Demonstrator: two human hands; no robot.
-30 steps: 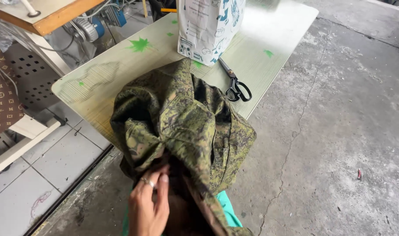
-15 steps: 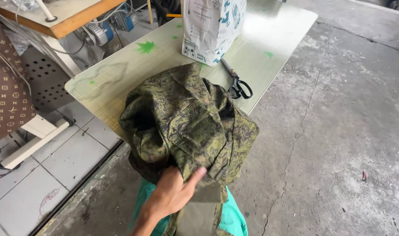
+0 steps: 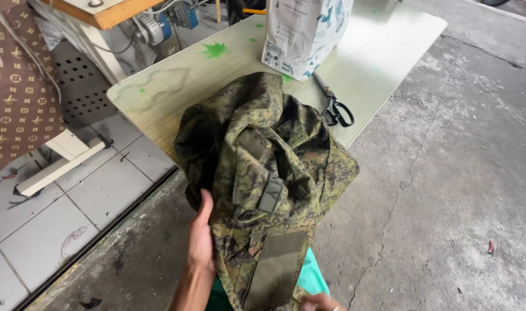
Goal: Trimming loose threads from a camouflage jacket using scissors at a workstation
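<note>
Camouflage garment bunched in a heap, upper part resting on the near edge of the pale green bench, lower part hanging off toward the camera; long axis running from the bench edge down to the bottom of the view, a plain olive rectangular patch at the near end and a narrow olive strap lying along the same line. Left hand flat against the garment's left side, fingers extended upward and pressed to the cloth, grip not closed round anything. Right hand barely in view at the bottom edge, only fingertips and a ring showing just beside the garment's lower end; grip impossible to judge. Teal cloth showing under the garment near the bottom. Black-handled scissors lying on the bench just right of the heap, blades pointing away. White paper bag with blue printed figures standing upright behind the garment. Green leaf-shaped marks on the bench top to the left. Brown patterned fabric at far left.
</note>
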